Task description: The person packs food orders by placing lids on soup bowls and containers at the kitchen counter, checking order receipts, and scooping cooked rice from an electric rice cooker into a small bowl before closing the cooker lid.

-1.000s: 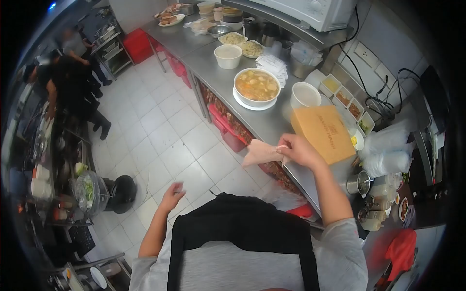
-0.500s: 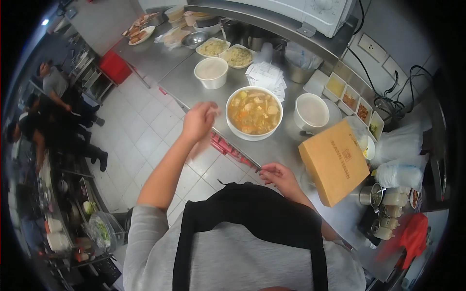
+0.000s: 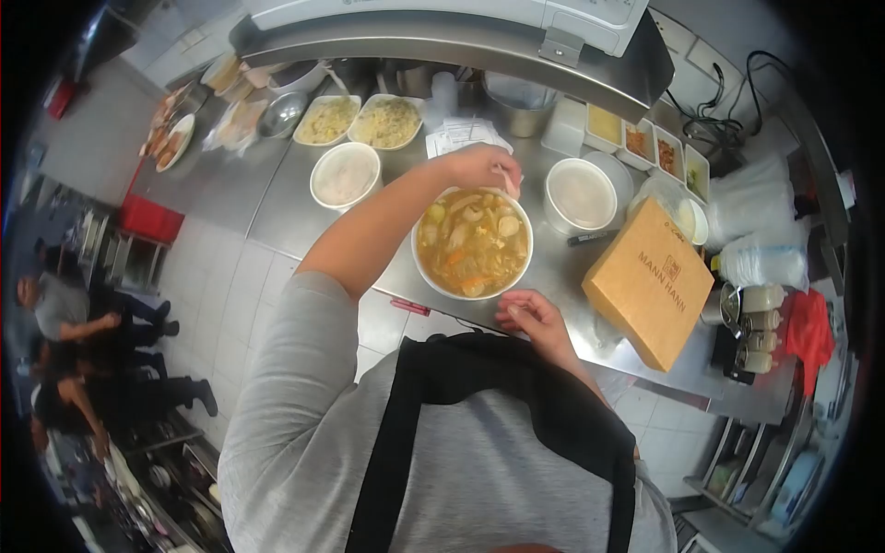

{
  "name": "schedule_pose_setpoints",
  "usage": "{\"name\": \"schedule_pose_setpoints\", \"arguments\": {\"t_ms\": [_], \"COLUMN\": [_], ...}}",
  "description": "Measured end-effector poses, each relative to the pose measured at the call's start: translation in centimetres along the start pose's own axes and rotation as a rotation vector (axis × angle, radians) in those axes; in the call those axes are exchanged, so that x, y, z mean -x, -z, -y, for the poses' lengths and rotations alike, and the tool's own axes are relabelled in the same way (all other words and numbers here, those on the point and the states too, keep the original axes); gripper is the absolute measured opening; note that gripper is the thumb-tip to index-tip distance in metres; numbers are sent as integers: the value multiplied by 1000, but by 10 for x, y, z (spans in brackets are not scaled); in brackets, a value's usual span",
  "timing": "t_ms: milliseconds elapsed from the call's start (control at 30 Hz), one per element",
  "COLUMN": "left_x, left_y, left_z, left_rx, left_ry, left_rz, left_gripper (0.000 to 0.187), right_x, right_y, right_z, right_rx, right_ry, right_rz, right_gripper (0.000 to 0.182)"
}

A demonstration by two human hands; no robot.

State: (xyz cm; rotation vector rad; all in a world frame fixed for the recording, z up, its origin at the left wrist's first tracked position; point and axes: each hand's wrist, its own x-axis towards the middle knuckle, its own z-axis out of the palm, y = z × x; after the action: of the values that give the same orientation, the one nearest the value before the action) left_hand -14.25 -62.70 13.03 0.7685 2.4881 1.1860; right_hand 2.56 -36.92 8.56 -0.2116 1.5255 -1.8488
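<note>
Counter, brushed stainless steel [image 3: 288, 205]: supports all below.
Box, brown cardboard, slant-set [image 3: 650, 284]: right of the bowl, apart.
Bowl, round, white, wide-rimmed [image 3: 528, 258]: on the counter before the person; chunky yellow-brown soup [image 3: 470, 247] near the brim. Probably heavy, apt to slosh, perhaps slick; best lifted level, two-handed, low on opposite walls.
Left hand [image 3: 479, 168]: at far rim, fingers bunched, apparently pinching thin pale-pink tissue [image 3: 510, 182], probably light, limp.
Right hand [image 3: 540, 323]: beside near rim, fingers loosely curled, nothing visible held.
</note>
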Motion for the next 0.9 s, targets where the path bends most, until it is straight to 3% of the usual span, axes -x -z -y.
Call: {"name": "schedule_pose_setpoints", "arguments": {"t_ms": [167, 367, 467, 567, 767, 900], "left_x": [-16, -20, -21, -18, 15, 70], "left_y": [-5, 1, 5, 10, 27, 18], "left_z": [2, 1, -2, 9, 28, 41], "left_rx": [-59, -81, -138, -103, -200, -68], "left_ry": [-63, -5, 1, -60, 6, 125], "left_rz": [226, 255, 283, 251, 124, -151], "left_gripper": [18, 19, 19, 18, 16, 15], "right_x": [-2, -9, -7, -4, -8, -8], "right_y": [-22, -34, -41, -44, -50, -53], "right_z": [-7, -18, -24, -24, -30, -25], "right_rx": [-54, -72, -180, -408, -522, -473], "right_ry": [34, 73, 139, 123, 158, 160], "right_rz": [-122, -175, -440, -454, -419, -422], "right_gripper": [25, 24, 24, 26, 29, 37]}}
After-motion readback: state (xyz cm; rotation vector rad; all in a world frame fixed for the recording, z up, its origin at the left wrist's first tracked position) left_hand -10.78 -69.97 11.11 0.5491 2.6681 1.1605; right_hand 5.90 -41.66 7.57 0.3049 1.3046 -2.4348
